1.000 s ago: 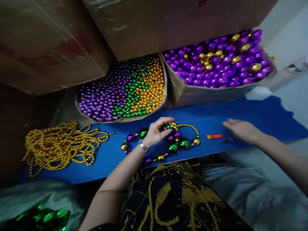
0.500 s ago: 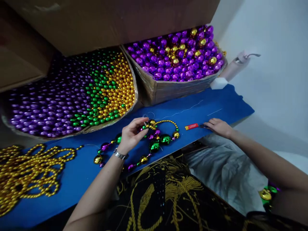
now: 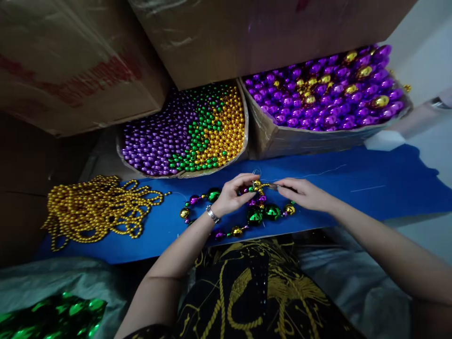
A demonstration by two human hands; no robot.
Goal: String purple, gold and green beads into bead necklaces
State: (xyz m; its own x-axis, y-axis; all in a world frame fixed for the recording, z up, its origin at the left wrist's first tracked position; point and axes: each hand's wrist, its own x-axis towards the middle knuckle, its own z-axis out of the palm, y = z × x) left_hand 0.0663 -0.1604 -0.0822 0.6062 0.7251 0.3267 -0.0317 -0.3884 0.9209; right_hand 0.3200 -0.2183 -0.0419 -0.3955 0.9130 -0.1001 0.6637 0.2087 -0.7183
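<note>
My left hand [image 3: 235, 194], with a metal watch on its wrist, pinches the bead necklace [image 3: 254, 216] by a small cluster of gold beads. Thin clear thread loops stick up from its fingertips. The necklace carries large green, gold and purple beads and lies curved on the blue cloth [image 3: 318, 221]. Close on the right, my right hand [image 3: 305, 194] is closed on a small dark metal tool [image 3: 273, 186], whose tip meets the gold beads. Its exact kind is hidden by the fingers.
A pile of gold bead strands [image 3: 95, 212] lies at the left. Behind stand a box of small purple, green and gold beads [image 3: 176, 136] and a box of large purple beads [image 3: 318, 103]. Cardboard boxes [image 3: 275, 42] rise above. Green shiny beads [image 3: 70, 310] sit lower left.
My right hand has come left from beside the red stick-like item to the necklace, bringing the dark tool. That red item no longer shows. The view has turned left.
</note>
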